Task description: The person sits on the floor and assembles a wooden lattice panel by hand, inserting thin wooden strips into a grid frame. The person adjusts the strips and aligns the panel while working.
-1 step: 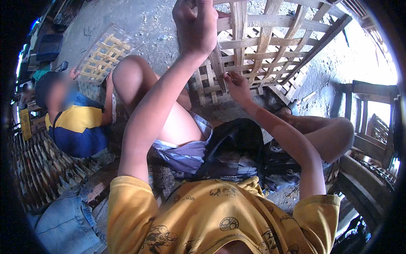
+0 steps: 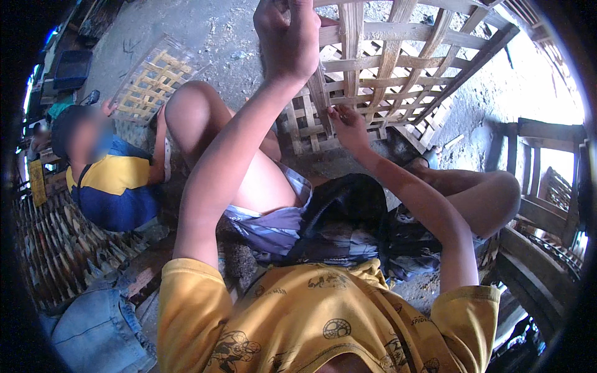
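In front of me a panel of woven bamboo strips stands tilted, with open square gaps and a thicker rail along its edges. At its upper left edge my left hand is closed round the panel; its fingertips are partly hidden and cut by the top of the picture. Lower down, by the bottom end of the left rail, my right hand has its fingers curled together against the weave. Whatever they pinch is too small to make out. Behind this panel more woven lattice shows.
To my left a person in a blue and yellow shirt sits holding another woven panel. Slatted bamboo and blue denim cloth lie at lower left. A wooden frame stands at right. My bent knees flank the work.
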